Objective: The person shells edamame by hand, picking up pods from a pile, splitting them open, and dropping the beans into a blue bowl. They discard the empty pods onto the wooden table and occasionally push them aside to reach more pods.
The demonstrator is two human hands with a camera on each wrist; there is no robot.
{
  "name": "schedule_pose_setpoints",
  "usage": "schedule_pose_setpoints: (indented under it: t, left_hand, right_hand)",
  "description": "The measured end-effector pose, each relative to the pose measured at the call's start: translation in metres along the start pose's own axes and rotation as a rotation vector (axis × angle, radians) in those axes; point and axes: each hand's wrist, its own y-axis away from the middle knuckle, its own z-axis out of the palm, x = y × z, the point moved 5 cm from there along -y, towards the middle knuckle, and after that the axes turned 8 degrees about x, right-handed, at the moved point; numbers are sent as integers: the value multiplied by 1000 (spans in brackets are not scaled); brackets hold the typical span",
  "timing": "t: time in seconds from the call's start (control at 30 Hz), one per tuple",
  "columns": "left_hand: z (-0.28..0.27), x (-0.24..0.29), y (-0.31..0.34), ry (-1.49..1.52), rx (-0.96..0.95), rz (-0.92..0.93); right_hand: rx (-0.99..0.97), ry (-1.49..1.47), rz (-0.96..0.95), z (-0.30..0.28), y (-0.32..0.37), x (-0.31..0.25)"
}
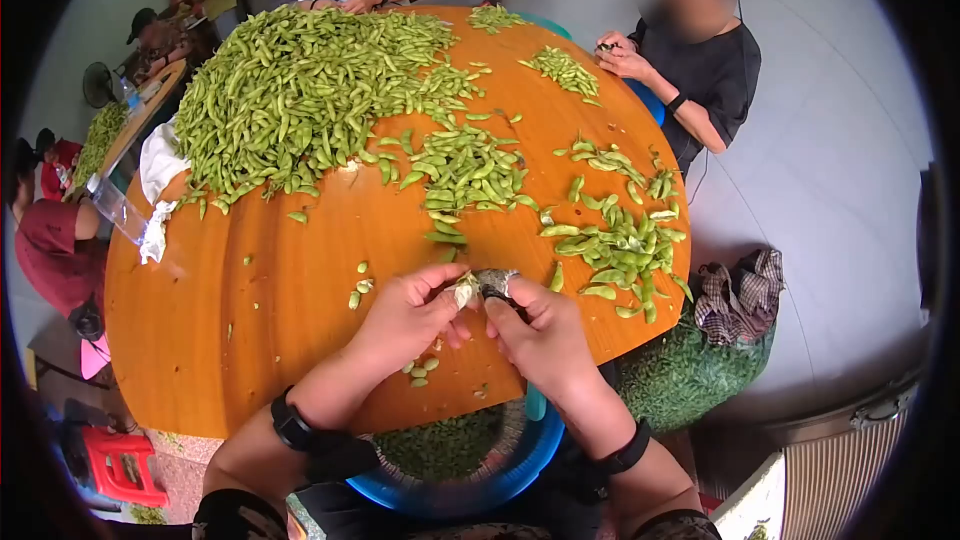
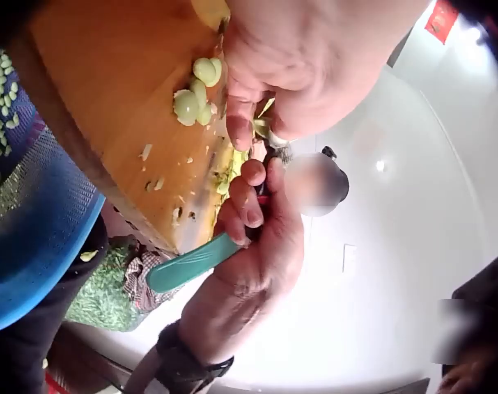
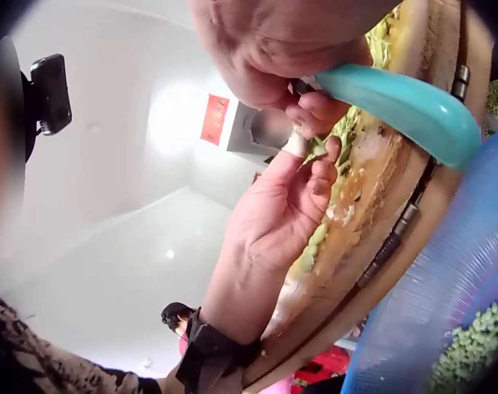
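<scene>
The left hand (image 1: 405, 320) pinches a green pod (image 2: 263, 129) between thumb and fingers, with something white at its thumb tip. Close beside it, the right hand (image 1: 545, 335) is curled round a tool with a teal handle (image 3: 405, 111), whose dark end meets the pod; the exact contact is hidden by the fingers. Several shelled beans (image 2: 185, 107) lie on the wooden table near the left hand. Loose pods (image 1: 625, 255) lie to the right of the hands, and another small group of pods (image 1: 470, 170) lies beyond them.
A large pod heap (image 1: 300, 90) covers the table's (image 1: 200, 340) far left. Under the near edge is a blue basin (image 1: 540, 460) holding beans. A green sack (image 1: 670, 375) stands at the right, a red stool (image 1: 120, 465) at lower left. People are around the table.
</scene>
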Motion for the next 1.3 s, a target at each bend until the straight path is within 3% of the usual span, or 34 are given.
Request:
schedule_pose_setpoints:
  t: [0.1, 0.27, 0.4, 0.5, 0.8, 0.9, 0.97, 1.0, 1.07, 1.1, 1.17, 1.2, 1.27, 1.3]
  left_hand:
    - [2, 3, 1, 195, -54, 65]
    - [3, -1, -2, 372, 18, -104]
    - [3, -2, -1, 327, -37, -82]
    - [3, -3, -1, 318, 40, -118]
    - [10, 6, 5, 251, -66, -15]
    - [7, 8, 9, 308, -131, -53]
    - [-7, 14, 14, -304, -25, 66]
    - [-12, 21, 18, -307, -26, 66]
    - [-21, 39, 25, -859, -18, 190]
    - [-25, 37, 27, -865, -11, 191]
    - [-26, 47, 33, -1195, 155, 604]
    - [-24, 48, 29, -1201, 155, 606]
    - [-22, 55, 16, -1275, 366, 587]
    - [-20, 52, 5, -1278, 369, 588]
  right_hand:
    - [15, 10, -46, 1, 3, -3]
    - [39, -1, -1, 2, 10, -1]
    - [52, -3, -56, 6, 15, -2]
    - [62, -31, 1, 7, 16, 1]
    - [94, -139, 44, -2, 14, -2]
    - [90, -193, 173, -10, 12, 0]
    - [243, -212, 144, -33, 4, 1]
    - [267, -99, 83, -47, -1, 3]
    - [228, 327, -176, -76, -7, 5]
    - [231, 552, -311, -83, -7, 1]
    - [222, 675, -324, -92, -5, -3]
    - [215, 806, -330, -93, -2, -6]
    - [230, 752, -335, -91, 2, -12]
    - [242, 704, -338, -89, 3, -13]
